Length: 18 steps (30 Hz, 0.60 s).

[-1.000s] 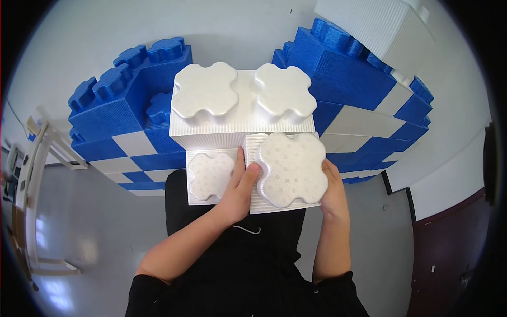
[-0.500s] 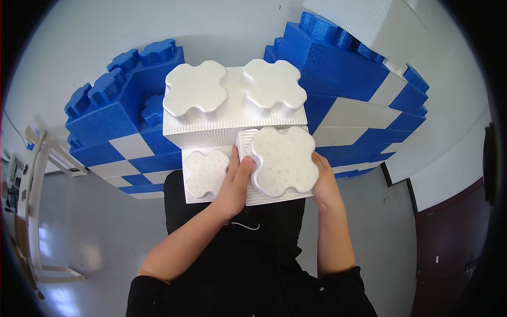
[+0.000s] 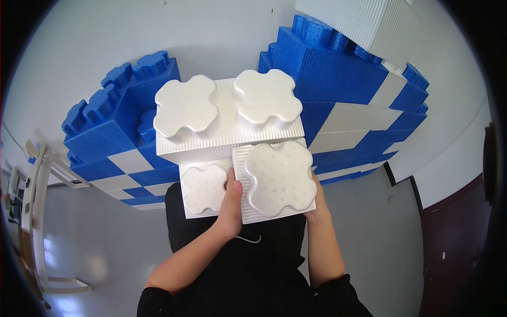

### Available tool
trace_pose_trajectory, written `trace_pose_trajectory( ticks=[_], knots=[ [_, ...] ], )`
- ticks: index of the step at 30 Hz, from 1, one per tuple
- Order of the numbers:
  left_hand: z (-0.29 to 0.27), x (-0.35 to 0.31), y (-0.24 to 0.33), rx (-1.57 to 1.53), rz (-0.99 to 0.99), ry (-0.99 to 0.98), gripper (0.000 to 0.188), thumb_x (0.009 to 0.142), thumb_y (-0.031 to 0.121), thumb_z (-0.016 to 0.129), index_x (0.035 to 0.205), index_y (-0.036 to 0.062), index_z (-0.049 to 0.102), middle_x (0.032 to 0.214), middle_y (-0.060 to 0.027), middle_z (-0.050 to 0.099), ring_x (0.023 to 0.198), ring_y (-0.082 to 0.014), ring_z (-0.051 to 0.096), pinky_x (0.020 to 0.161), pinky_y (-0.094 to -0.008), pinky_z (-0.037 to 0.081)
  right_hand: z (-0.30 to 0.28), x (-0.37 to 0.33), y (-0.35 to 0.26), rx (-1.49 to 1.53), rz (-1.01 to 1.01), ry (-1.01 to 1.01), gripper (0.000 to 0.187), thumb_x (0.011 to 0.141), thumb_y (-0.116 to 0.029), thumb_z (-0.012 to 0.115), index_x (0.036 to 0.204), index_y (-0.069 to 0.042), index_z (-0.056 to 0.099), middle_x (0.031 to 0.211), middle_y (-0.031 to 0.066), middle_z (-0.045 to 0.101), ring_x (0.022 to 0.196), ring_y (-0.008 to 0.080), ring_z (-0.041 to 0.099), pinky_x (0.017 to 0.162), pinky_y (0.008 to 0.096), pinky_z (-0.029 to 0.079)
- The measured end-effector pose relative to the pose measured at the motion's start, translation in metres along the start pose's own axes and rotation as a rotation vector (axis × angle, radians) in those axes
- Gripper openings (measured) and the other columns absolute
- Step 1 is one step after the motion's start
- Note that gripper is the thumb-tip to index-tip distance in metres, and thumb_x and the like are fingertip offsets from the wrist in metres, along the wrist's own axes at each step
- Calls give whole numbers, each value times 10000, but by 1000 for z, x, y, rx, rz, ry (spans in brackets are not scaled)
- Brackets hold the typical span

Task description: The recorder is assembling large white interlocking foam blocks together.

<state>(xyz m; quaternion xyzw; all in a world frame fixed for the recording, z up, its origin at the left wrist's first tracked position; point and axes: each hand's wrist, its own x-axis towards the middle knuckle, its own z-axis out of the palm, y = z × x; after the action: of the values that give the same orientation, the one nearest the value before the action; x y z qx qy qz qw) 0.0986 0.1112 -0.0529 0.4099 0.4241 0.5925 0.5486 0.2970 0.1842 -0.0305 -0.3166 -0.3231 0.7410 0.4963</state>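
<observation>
Grey floor [image 3: 127, 240] and pale walls surround you, with a bank of blue and white blocks [image 3: 338, 68] curving behind your work and a dark red door [image 3: 449, 259] at the far right. The white one-stud block [image 3: 280, 179] is in front of you, slightly right of centre, and you grip it between both hands. Your left hand [image 3: 230, 211] lies along its left side, thumb up near the top edge; your right hand [image 3: 318, 198] closes on its right side, with most of its fingers hidden.

The relation that matters is at the far edge: the block sits just before the right-hand part of the white two-stud block [image 3: 226, 113], whose long axis runs left to right. You can't tell from here whether the two touch. The block you hold looks nearly square on top, so no long axis stands out, and it is turned slightly. To its left is a lower white block [image 3: 205, 189] with a dimpled stud; your left hand is the nearer one, wedged between them. What is beneath the gripped block is hidden.
</observation>
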Motion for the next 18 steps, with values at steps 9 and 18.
trace_pose_trajectory(
  ticks=[9,18],
  knots=[
    [-6,-9,-1,-162,-10,-119,837,1015,554,279,1529,-53,16,1589,-189,138,1471,-271,131,1190,-353,102,7,-9,-1,8,82,-50,591,1029,-444,426,1426,-6,420,1385,146,529,1234,225,548,1015,346,452],
    [12,-11,-4,0,87,12,761,1001,558,345,1517,23,180,1510,-135,313,1388,-242,304,1151,-361,220,-7,-8,-2,93,57,-31,573,1034,-427,419,1418,-2,426,1368,145,544,1209,225,567,1003,342,463]
  ],
)
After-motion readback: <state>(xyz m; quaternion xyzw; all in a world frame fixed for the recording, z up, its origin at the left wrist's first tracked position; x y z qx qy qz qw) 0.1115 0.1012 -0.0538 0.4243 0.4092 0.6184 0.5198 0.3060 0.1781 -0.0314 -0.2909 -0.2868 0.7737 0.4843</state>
